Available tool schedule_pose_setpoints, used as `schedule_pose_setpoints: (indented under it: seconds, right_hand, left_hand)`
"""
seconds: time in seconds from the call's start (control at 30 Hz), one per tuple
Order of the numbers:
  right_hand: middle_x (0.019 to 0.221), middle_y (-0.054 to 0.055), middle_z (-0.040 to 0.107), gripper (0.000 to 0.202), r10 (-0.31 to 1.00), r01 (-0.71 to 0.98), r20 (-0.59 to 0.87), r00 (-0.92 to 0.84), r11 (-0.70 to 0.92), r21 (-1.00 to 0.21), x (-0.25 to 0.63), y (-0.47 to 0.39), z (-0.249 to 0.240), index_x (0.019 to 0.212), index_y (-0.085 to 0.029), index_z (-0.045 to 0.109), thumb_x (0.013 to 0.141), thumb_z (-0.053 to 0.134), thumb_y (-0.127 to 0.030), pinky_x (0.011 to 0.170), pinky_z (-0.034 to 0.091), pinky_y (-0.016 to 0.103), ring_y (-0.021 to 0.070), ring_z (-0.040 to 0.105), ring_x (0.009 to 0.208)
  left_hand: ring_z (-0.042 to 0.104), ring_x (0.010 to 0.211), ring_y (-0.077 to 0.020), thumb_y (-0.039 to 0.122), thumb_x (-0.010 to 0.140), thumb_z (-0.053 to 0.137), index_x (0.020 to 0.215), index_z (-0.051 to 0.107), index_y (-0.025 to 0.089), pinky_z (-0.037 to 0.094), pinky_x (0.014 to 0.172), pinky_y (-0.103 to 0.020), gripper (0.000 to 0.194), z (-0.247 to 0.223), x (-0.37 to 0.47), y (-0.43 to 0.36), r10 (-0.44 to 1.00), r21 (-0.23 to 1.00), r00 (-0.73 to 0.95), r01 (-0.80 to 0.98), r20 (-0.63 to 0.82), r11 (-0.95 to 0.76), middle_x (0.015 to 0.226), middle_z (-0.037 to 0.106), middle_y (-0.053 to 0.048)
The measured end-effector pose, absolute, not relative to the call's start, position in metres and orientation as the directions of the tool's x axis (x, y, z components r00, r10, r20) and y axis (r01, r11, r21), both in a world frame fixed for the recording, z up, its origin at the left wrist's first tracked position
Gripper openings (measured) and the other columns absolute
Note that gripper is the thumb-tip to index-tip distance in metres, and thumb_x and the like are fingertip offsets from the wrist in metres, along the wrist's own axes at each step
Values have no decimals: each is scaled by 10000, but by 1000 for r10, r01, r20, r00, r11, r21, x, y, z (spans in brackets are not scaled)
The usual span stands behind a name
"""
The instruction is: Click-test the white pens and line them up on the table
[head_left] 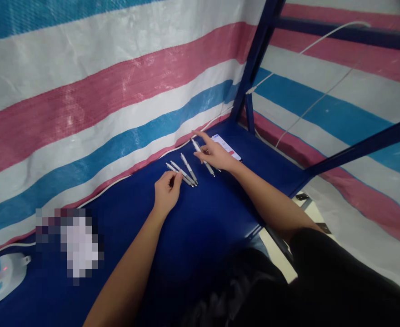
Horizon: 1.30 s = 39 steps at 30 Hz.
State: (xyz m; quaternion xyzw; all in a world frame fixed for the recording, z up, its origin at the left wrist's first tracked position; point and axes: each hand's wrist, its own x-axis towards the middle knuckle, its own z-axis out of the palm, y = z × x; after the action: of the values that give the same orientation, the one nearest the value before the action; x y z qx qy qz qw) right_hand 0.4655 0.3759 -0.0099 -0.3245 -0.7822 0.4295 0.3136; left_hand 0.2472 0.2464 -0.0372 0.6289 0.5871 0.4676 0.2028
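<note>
Several white-and-grey pens lie on the dark blue table (200, 218). My left hand (167, 190) is at the near end of a left group of pens (183, 172), its thumb and index finger bent towards each other beside them; whether it grips one is too small to tell. Another pen (188, 167) lies just right of that group. My right hand (215, 153) is over more pens (207, 167) further right, index finger stretched out and fingers apart. A lit phone (226, 146) lies partly behind my right hand.
A white power strip (4, 277) with a red light is at the lower left, near a blurred pale object (80, 247). A white cable (114, 182) runs along the striped sheet (118, 100). Blue metal posts (254, 59) stand at the back right.
</note>
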Motion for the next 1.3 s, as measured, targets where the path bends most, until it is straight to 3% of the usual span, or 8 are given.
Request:
schedule_pose_setpoints:
  seconds: [0.13, 0.2, 0.27, 0.53, 0.73, 0.97, 1.13, 1.3]
  right_hand:
    - [664, -64, 614, 525, 806, 274, 217, -551, 420, -865, 465, 382, -15, 1492, -164, 508, 981, 577, -258, 703, 470, 335, 189, 615, 636]
    - [656, -69, 617, 472, 804, 284, 212, -555, 423, -861, 463, 385, -18, 1436, -170, 521, 973, 574, -242, 701, 463, 331, 182, 606, 625]
    - [672, -60, 631, 468, 798, 279, 215, -563, 429, -859, 460, 389, -20, 1435, -171, 507, 979, 579, -249, 697, 458, 331, 184, 608, 639]
    - [723, -29, 664, 523, 772, 230, 197, -605, 405, -885, 456, 398, -22, 1506, -171, 479, 1014, 606, -295, 718, 473, 349, 199, 612, 671]
    - [724, -32, 639, 397, 772, 306, 203, -602, 458, -834, 453, 401, -24, 1464, -148, 492, 1078, 502, -239, 775, 482, 354, 201, 618, 707]
    - [739, -32, 644, 392, 725, 326, 244, -644, 548, -770, 449, 391, -22, 1477, -157, 518, 1093, 485, -226, 764, 466, 321, 188, 631, 717]
    - [741, -37, 652, 446, 735, 320, 240, -634, 532, -784, 448, 390, -24, 1535, -165, 498, 1091, 505, -207, 763, 475, 320, 181, 636, 701]
    - [695, -64, 599, 377, 727, 277, 272, -631, 539, -795, 452, 394, -28, 1464, -182, 546, 1089, 515, -184, 725, 456, 310, 166, 599, 670]
  left_hand:
    - [626, 1179, -324, 365, 1086, 585, 1180, 794, 241, 518, 1071, -511, 261, -41, 254, 245, 864, 508, 102, 773, 493, -381, 1252, 738, -128]
    - [560, 1321, -390, 371, 1087, 594, 1376, 743, 251, 490, 1121, -608, 346, -46, 258, 245, 876, 403, 169, 837, 453, -370, 1489, 640, -172]
    - [523, 1368, -432, 407, 1088, 602, 1472, 693, 247, 490, 1120, -661, 426, -50, 260, 246, 889, 356, 191, 866, 415, -352, 1577, 564, -207]
    - [554, 1395, -396, 369, 1113, 551, 1446, 678, 185, 535, 1158, -616, 401, -52, 255, 248, 885, 378, 263, 830, 385, -411, 1498, 606, -216]
    - [605, 1401, -369, 355, 1110, 555, 1406, 682, 210, 591, 1113, -554, 353, -49, 255, 247, 889, 420, 261, 808, 376, -414, 1526, 606, -193]
    - [575, 1424, -380, 306, 1094, 595, 1408, 675, 205, 540, 1167, -595, 339, -51, 254, 248, 866, 417, 272, 789, 419, -450, 1527, 592, -192]
    - [581, 1369, -359, 297, 1101, 589, 1378, 684, 230, 559, 1138, -577, 300, -50, 252, 248, 846, 407, 269, 783, 460, -470, 1469, 611, -170]
    - [592, 1328, -356, 316, 1104, 596, 1346, 693, 234, 573, 1109, -565, 274, -51, 251, 249, 844, 399, 262, 790, 469, -466, 1437, 622, -160]
